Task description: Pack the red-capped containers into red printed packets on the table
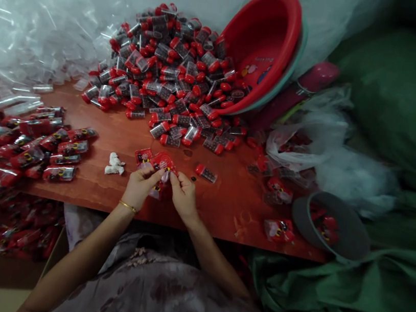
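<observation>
Both my hands meet over the near middle of the red-brown table point(126, 129). My left hand point(140, 186), with a gold bangle at the wrist, pinches one side of a red printed packet point(163, 162). Fingers of my right hand point(184, 194) are closed on the packet's other side. A single small clear box with a red cap point(206, 173) lies just right of my hands. Beyond them spreads a big heap of the same red-capped boxes point(173, 73).
A tipped red basin point(263, 50) leans at the heap's right. Filled red packets point(31, 146) pile at the left, clear empty bags point(27, 37) behind them. A crumpled white scrap point(115, 164) lies nearby. A grey bowl point(332, 225), plastic bags and green cloth point(366, 297) are at the right.
</observation>
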Motion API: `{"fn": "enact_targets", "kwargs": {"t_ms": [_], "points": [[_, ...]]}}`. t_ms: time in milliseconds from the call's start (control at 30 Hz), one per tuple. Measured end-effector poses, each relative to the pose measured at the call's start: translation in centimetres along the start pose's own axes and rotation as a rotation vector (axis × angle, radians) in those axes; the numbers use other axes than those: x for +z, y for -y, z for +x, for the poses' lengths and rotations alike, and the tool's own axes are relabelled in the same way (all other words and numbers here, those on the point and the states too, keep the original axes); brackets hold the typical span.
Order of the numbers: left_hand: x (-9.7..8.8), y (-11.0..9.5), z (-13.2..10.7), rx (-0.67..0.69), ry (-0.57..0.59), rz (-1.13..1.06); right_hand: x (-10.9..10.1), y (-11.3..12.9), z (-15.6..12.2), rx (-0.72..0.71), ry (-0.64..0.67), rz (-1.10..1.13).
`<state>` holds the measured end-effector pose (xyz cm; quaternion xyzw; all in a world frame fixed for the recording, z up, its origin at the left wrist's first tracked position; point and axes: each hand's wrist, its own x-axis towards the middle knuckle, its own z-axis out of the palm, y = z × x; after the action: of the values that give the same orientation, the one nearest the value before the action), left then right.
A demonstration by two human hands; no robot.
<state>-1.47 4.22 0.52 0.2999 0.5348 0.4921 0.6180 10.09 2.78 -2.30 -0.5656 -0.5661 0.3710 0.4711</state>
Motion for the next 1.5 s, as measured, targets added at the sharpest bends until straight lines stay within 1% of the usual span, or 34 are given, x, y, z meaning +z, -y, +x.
{"fn": "enact_targets", "kwargs": {"t_ms": [100, 167, 200, 233, 267, 300, 333, 367, 433, 500, 567, 633, 700, 767, 833, 900, 1000, 1067, 1233, 1367, 1500], "points": [[0.3, -0.4, 0.0, -0.020, -0.022, -0.025, -1.4, -0.2, 0.1, -0.004, 0.013, -0.034], [0.2, -0.8, 0.1, -0.033, -0.063, -0.057, -3.3, -0.7, 0.4, -0.024, -0.029, -0.126], [0.2, -1.0, 0.2, -0.045, -0.080, -0.084, -4.5, -1.1, 0.7, -0.032, -0.070, -0.210], [0.1, -1.1, 0.3, -0.065, -0.087, -0.110, -5.7, -1.7, 1.0, -0.052, -0.133, -0.397], [0.1, -1.2, 0.4, -0.094, -0.085, -0.132, -6.8, -2.4, 1.2, -0.038, -0.196, -0.588], [0.1, -1.2, 0.4, -0.130, -0.078, -0.145, -7.9, -3.2, 1.5, -0.018, -0.213, -0.728], [0.1, -1.1, 0.5, -0.162, -0.069, -0.150, -8.7, -4.0, 1.6, -0.011, -0.202, -0.831], [0.2, -0.9, 0.5, -0.188, -0.059, -0.149, -9.4, -4.7, 1.7, -0.009, -0.183, -0.884], [0.4, -0.5, 0.4, -0.216, -0.037, -0.141, -10.1, -5.6, 1.7, -0.039, -0.148, -0.884], [0.6, -0.2, 0.3, -0.222, -0.024, -0.136, -10.2, -5.7, 1.3, -0.056, -0.150, -0.800], [0.7, -0.1, 0.1, -0.230, -0.027, -0.135, -10.0, -4.9, 0.5, -0.035, -0.131, -0.639], [0.7, -0.1, 0.0, -0.235, -0.032, -0.137, -9.6, -3.3, -0.6, -0.008, -0.046, -0.415], [0.7, -0.3, -0.2, -0.231, -0.027, -0.146, -9.3, -1.4, -1.9, -0.006, 0.070, -0.205], [0.9, -0.4, -0.4, -0.224, -0.020, -0.152, -8.8, 0.3, -3.0, -0.033, 0.141, -0.101], [1.2, -0.6, -0.7, -0.225, -0.013, -0.154, -8.4, 1.4, -3.7, -0.076, 0.149, -0.114], [1.5, -0.7, -0.9, -0.234, -0.010, -0.153, -7.9, 1.7, -4.0, -0.112, 0.128, -0.191], [1.6, -0.8, -1.0, -0.229, -0.008, -0.131, -7.3, 1.3, -3.9, -0.140, 0.116, -0.300], [1.5, -0.8, -1.0, -0.216, -0.006, -0.105, -7.0, 0.8, -3.8, -0.146, 0.102, -0.331], [0.7, -0.5, -0.8, -0.203, 0.012, -0.105, -6.4, 0.1, -4.0, -0.109, 0.041, -0.324], [0.6, -0.3, -0.8, -0.181, 0.059, -0.089, -6.4, 0.2, -4.0, -0.101, 0.041, -0.307], [0.5, -0.4, -0.6, -0.212, 0.053, -0.104, -6.6, 0.6, -4.0, -0.080, 0.069, -0.262]]}}
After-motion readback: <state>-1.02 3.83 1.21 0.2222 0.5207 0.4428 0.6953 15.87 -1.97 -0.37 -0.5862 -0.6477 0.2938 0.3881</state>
